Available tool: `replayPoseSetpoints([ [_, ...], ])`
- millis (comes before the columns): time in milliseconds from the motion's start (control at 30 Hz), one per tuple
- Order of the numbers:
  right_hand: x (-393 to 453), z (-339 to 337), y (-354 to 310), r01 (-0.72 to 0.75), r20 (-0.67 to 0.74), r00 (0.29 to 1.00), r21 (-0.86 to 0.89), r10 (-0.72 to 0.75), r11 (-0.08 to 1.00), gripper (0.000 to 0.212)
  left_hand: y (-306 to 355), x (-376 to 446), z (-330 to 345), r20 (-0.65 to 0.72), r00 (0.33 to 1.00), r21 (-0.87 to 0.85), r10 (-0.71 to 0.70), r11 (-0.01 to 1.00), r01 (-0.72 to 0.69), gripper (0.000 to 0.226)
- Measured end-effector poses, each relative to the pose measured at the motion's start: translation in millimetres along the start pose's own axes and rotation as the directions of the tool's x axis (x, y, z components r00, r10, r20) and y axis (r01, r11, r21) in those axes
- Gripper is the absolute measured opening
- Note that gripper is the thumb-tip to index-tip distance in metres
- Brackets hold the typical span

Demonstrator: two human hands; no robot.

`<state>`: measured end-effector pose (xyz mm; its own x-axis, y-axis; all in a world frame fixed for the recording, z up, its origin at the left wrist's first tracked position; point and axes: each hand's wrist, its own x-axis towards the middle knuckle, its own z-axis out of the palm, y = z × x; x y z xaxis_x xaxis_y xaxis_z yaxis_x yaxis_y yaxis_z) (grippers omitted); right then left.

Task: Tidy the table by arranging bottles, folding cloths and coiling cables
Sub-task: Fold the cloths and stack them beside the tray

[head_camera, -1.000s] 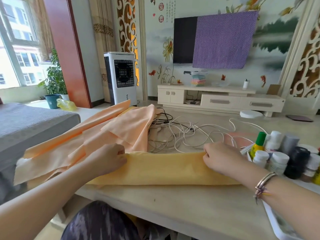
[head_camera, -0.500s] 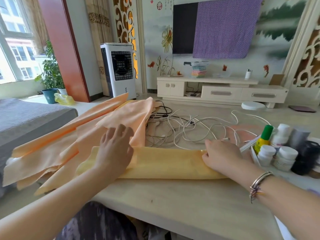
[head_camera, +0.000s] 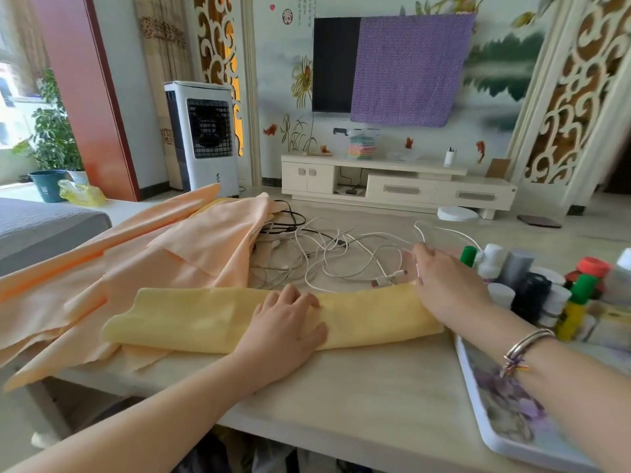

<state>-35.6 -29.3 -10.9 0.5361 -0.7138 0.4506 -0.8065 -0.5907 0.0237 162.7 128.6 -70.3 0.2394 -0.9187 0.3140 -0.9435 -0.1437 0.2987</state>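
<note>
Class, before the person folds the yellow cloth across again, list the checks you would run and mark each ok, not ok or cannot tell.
1. Yellow cloth lies as a flat folded strip on the table: ok.
2. Left hand presses flat on the strip's middle to anchor it: ok.
3. Right hand is at the strip's right end: ok; whether it pinches the edge: cannot tell.
4. Strip is free of other cloth: not ok, its left end lies on the peach cloth.
5. White cables lie clear of the strip: not ok, a plug sits right at its far edge.
6. Bottles on the tray stand clear of the right forearm: not ok, they are close beside it.
</note>
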Motion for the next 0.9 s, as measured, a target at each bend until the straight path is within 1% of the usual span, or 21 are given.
replayPoseSetpoints([
  [33,-2.8,-2.5,2.3,-0.023,0.033,0.999,0.058,0.021,0.998,0.014,0.3,0.3,0.4,0.002,1.0,0.018,-0.003,1.0,0.003,0.043],
  [67,-5.9,-5.6,4.0,-0.063,0.089,0.995,0.095,0.055,0.993,0.018,1.2,0.3,0.5,0.003,1.0,0.034,-0.005,0.999,0.005,0.046],
  [100,-7.9,-7.6,4.2,-0.114,0.169,0.981,0.095,0.097,0.989,0.029,1.2,0.3,0.7,0.006,1.0,0.045,-0.009,0.999,0.008,0.049],
  [133,-9.6,-8.3,4.1,-0.149,0.25,0.959,0.054,0.131,0.987,0.042,1.1,0.1,0.6,0.012,1.0,0.051,-0.014,0.999,0.013,0.05],
  [200,-11.9,-6.8,2.0,-0.171,0.344,0.922,-0.046,0.176,0.984,0.061,1.7,-0.2,0.1,0.024,0.999,0.066,-0.022,0.998,0.021,0.053],
  [300,-13.6,-4.1,-5.2,-0.241,0.388,0.893,-0.018,0.229,0.97,0.066,3.5,-1.1,-0.8,0.037,0.999,0.085,-0.031,0.996,0.027,0.059],
  [367,-13.5,-2.6,-9.9,-0.258,0.411,0.879,-0.02,0.243,0.966,0.067,4.6,-1.1,-1.2,0.046,0.998,0.101,-0.035,0.994,0.031,0.063],
  [500,-10.4,1.4,-17.6,-0.289,0.505,0.823,-0.023,0.261,0.957,0.09,5.8,-1.3,-1.8,0.076,0.996,0.131,-0.047,0.991,0.037,0.068],
  [567,-7.5,0.5,-21.0,-0.319,0.545,0.798,0.016,0.259,0.948,0.092,7.1,-0.4,-3.3,0.111,0.992,0.151,-0.056,0.988,0.039,0.069],
  [667,-2.6,-10.1,-24.7,-0.385,0.534,0.808,0.157,0.249,0.91,0.087,9.8,4.9,-8.7,0.209,0.976,0.212,-0.062,0.977,0.017,0.072],
  [733,4.0,-22.3,-27.1,-0.435,0.514,0.828,0.332,0.227,0.837,0.077,11.4,9.3,-13.6,0.267,0.961,0.23,-0.068,0.973,0.005,0.074],
  [800,10.6,-33.5,-32.7,-0.463,0.487,0.854,0.553,0.182,0.693,0.064,12.9,12.7,-15.9,0.313,0.947,0.238,-0.078,0.971,0.001,0.079],
  [833,12.9,-38.5,-37.8,-0.449,0.461,0.875,0.654,0.149,0.609,0.059,13.3,13.3,-16.4,0.325,0.942,0.241,-0.084,0.97,0.004,0.082],
  [900,15.2,-46.5,-51.9,-0.394,0.416,0.907,0.777,0.071,0.49,0.053,13.5,14.0,-16.9,0.333,0.938,0.24,-0.095,0.971,0.013,0.085],
])
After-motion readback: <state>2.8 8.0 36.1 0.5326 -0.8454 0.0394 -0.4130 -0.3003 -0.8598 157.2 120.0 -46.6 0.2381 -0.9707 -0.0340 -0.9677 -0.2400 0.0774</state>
